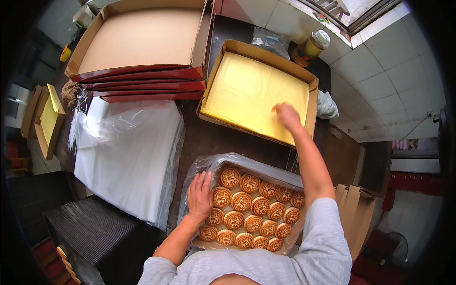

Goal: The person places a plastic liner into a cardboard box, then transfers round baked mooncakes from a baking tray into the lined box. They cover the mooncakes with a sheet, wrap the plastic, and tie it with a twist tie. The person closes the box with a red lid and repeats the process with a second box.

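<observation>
In front of me sits a cardboard box (302, 228) lined with a clear plastic bag (210, 162). Rows of round, stamped mooncakes (241, 201) with fluted sides fill it. My left hand (200, 196) rests, fingers extended, on the bag at the box's left edge. Farther off, my right hand (288, 115) is over sheets of yellow paper (256, 85) in a shallow cardboard tray (269, 50). Motion blurs its fingers, so I cannot tell whether they grip a sheet. My right forearm passes over the box's right side.
Stacked red-sided cardboard trays (142, 41) stand at the back left, behind a pile of clear plastic bags (124, 160). White ties (74, 128) lie beside them. A stack of black trays (92, 228) is at lower left. A lidded bottle (311, 48) and cloth (326, 105) are at right.
</observation>
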A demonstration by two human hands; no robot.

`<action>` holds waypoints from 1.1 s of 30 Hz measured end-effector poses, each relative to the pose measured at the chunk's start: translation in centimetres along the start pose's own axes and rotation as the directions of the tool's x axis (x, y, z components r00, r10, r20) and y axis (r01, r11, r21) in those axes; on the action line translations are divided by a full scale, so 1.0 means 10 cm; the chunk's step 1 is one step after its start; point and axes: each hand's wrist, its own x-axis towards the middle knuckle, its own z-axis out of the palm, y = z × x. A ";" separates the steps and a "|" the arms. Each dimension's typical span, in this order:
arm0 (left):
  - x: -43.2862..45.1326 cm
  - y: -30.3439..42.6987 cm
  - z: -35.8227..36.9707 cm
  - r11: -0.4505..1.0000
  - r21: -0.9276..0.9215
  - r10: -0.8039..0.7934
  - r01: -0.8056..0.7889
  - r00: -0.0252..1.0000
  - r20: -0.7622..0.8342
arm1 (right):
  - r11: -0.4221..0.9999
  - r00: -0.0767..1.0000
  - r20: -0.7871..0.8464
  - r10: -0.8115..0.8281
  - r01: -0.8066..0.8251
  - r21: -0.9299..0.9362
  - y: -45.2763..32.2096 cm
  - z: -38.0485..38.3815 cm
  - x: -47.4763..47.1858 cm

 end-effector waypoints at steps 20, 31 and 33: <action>-0.03 -0.05 0.06 1.000 -0.026 0.008 -0.009 1.000 -0.023 | 0.688 0.977 0.212 0.003 -0.156 0.709 -0.06 -0.01 -0.71; 0.46 0.74 -0.65 0.869 0.136 0.494 -0.475 0.827 -0.267 | 0.771 0.606 -0.511 -0.610 0.602 -0.207 -0.68 -0.74 -2.20; 0.59 1.00 -0.64 0.685 0.318 0.713 -0.656 0.694 -0.104 | 0.733 0.586 -0.481 -0.651 0.650 -0.200 -0.70 -0.64 -2.64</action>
